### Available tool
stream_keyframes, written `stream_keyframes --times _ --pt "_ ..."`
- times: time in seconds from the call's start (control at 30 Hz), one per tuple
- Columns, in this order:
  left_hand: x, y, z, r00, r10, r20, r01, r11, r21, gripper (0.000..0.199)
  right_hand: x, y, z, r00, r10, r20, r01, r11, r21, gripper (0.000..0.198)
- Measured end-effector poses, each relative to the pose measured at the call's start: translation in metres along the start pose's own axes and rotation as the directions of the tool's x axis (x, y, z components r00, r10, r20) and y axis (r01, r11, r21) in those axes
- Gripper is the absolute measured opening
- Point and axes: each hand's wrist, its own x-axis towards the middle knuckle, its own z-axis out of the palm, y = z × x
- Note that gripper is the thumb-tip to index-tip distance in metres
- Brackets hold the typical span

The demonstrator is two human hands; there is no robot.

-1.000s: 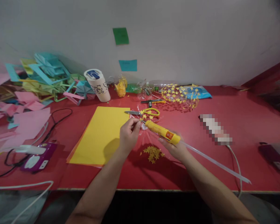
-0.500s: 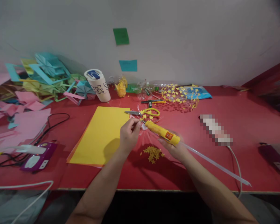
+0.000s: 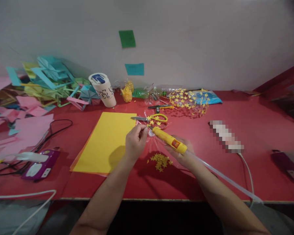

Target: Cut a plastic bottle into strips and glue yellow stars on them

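Observation:
A yellow hot glue gun lies in my right hand, its nozzle pointing left toward my other hand. A long clear glue stick sticks out of the gun's back end. My left hand is closed in a pinch right at the nozzle; what its fingertips hold is too small to make out. Just beyond the nozzle, several yellow stars sit on clear plastic, beside yellow-handled scissors. Below the gun lies a heap of loose yellow paper stars.
Yellow paper sheets lie left of my hands. Farther left are folded paper shapes and a purple power strip with cables. A white tumbler and a star-covered clear plastic piece stand by the wall. A blurred-out device lies right.
The back of the glue gun has shifted slightly left and down with my right hand, and the glue stick's far end has dropped a little. My left hand is almost still.

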Motion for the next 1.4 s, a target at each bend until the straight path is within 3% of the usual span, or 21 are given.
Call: stream_keyframes --times 0.13,0.27,0.4,0.53,0.6,0.67,0.73,0.8,0.9,0.97,1.17,1.23,1.27,1.33,1.37,1.4 --pt "0.0 -0.001 -0.001 0.992 0.117 -0.047 -0.114 0.992 0.059 0.017 0.002 0.0 -0.012 0.991 -0.078 -0.108 0.068 0.993 -0.095 0.022" --pt "0.004 0.003 -0.005 0.999 -0.045 -0.026 0.04 0.987 -0.155 0.014 0.006 0.016 -0.039 0.982 -0.02 -0.188 -0.023 0.974 -0.226 0.003" --pt "0.008 0.011 -0.008 0.976 -0.204 0.076 0.218 0.907 -0.36 0.013 0.003 0.047 -0.058 0.99 0.137 0.034 -0.114 0.915 -0.387 0.009" --pt "0.01 0.019 -0.011 0.938 -0.283 0.202 0.347 0.803 -0.484 0.015 -0.005 0.078 -0.057 0.934 0.267 0.237 -0.131 0.874 -0.469 0.02" --pt "0.01 0.023 -0.012 0.913 -0.302 0.273 0.404 0.754 -0.518 0.016 -0.006 0.086 -0.056 0.924 0.264 0.278 -0.092 0.856 -0.509 0.021" --pt "0.011 0.026 -0.013 0.883 -0.316 0.348 0.463 0.717 -0.522 0.016 -0.003 0.082 -0.057 0.963 0.165 0.211 -0.029 0.847 -0.53 0.02" --pt "0.012 0.029 -0.015 0.839 -0.334 0.431 0.529 0.686 -0.499 0.016 0.003 0.064 -0.058 0.998 0.0 0.06 0.03 0.861 -0.508 0.015" --pt "0.012 0.031 -0.015 0.786 -0.35 0.509 0.594 0.654 -0.468 0.015 0.011 0.037 -0.055 0.992 -0.125 -0.008 0.111 0.912 -0.395 0.009" --pt "0.01 0.032 -0.014 0.717 -0.356 0.599 0.664 0.609 -0.433 0.014 0.023 -0.004 -0.042 0.951 -0.301 0.066 0.308 0.925 -0.223 0.011" --pt "0.008 0.032 -0.013 0.687 -0.359 0.632 0.696 0.575 -0.43 0.013 0.028 -0.021 -0.03 0.918 -0.389 0.082 0.398 0.896 -0.196 0.013" --pt "0.003 0.028 -0.012 0.642 -0.343 0.686 0.73 0.546 -0.41 0.011 0.031 -0.024 -0.015 0.901 -0.421 0.1 0.433 0.879 -0.2 0.015" --pt "0.001 0.026 -0.012 0.687 -0.347 0.638 0.681 0.613 -0.4 0.014 0.032 -0.022 -0.017 0.912 -0.399 0.093 0.409 0.886 -0.218 0.017" --pt "0.001 0.024 -0.013 0.747 -0.348 0.567 0.616 0.684 -0.391 0.014 0.034 -0.021 -0.018 0.923 -0.376 0.084 0.386 0.894 -0.228 0.016" --pt "0.0 0.02 -0.013 0.904 -0.275 0.329 0.377 0.875 -0.303 0.011 0.039 -0.02 -0.021 0.942 -0.329 0.062 0.334 0.912 -0.238 0.015" --pt "0.0 0.018 -0.013 0.964 -0.181 0.196 0.222 0.953 -0.208 0.009 0.042 -0.019 -0.023 0.948 -0.314 0.051 0.317 0.919 -0.236 0.014" --pt "0.0 0.015 -0.012 0.994 -0.068 0.091 0.076 0.993 -0.089 0.007 0.046 -0.018 -0.024 0.95 -0.309 0.044 0.311 0.922 -0.23 0.014"
